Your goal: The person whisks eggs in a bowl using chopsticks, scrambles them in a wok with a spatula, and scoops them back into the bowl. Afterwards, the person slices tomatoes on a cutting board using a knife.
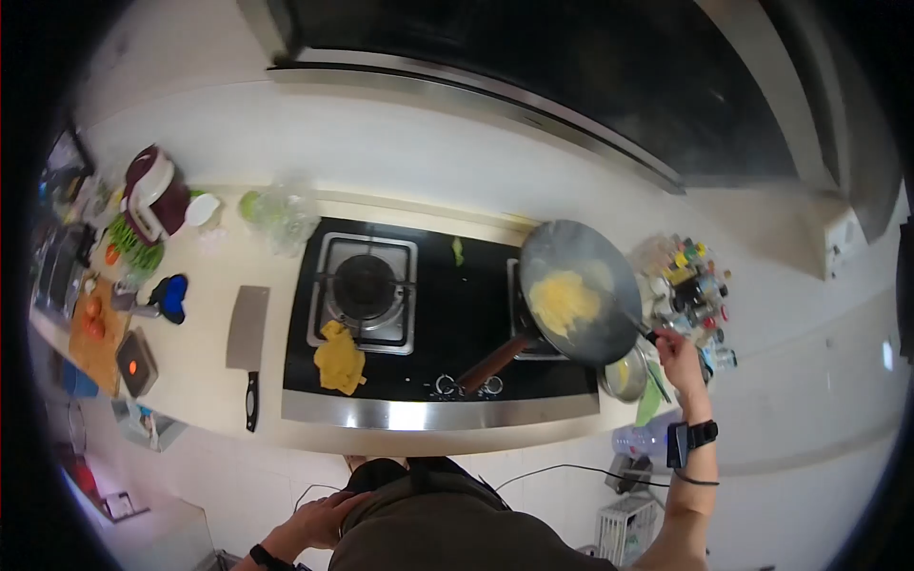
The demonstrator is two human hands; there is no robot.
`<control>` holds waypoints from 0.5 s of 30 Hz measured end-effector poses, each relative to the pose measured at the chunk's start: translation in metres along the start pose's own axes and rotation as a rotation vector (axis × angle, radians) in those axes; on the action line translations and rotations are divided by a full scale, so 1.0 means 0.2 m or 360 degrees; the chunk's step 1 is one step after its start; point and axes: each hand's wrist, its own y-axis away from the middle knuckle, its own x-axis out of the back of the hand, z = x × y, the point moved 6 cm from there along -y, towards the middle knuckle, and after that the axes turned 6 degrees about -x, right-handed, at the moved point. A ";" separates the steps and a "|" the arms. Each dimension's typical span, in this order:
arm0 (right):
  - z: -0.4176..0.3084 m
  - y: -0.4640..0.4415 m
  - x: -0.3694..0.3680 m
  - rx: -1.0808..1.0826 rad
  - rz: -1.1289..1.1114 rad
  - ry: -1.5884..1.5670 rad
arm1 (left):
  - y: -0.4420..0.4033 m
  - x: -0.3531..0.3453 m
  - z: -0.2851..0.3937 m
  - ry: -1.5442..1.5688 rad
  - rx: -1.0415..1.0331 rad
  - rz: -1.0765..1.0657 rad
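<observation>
My right hand [678, 362] is closed around the black handle of a spatula [648, 334], which reaches over the wok's right rim; its head is hard to make out. Inside the dark wok [592, 249] lies a yellow, egg-like mass [564, 302], with some haze above it. The wok sits on the right burner, and its brown wooden handle [495, 364] points toward the front left, with no hand on it. Down at my waist, my left hand [326, 519] lies against my clothing with its fingers flat, holding nothing.
On the black stove [438, 314], a yellow cloth [339, 359] lies by the left burner [364, 285]. A cleaver [248, 328] rests on the left counter. Several bottles [700, 290] crowd the right end, near a metal bowl [624, 377]. The range hood [533, 119] hangs above.
</observation>
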 end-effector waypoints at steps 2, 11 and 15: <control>0.04 0.04 0.03 -0.0331 -0.0129 -0.0682 | 0.00 0.02 -0.02 0.0048 0.0072 0.0031; 0.36 -0.16 -0.41 -0.1255 -0.0297 -0.2253 | 0.02 0.13 0.07 -0.0156 -0.0006 0.0014; 0.18 -0.20 -0.47 -0.1285 -0.0431 -0.2678 | 0.00 0.11 0.06 -0.0237 -0.0055 0.0043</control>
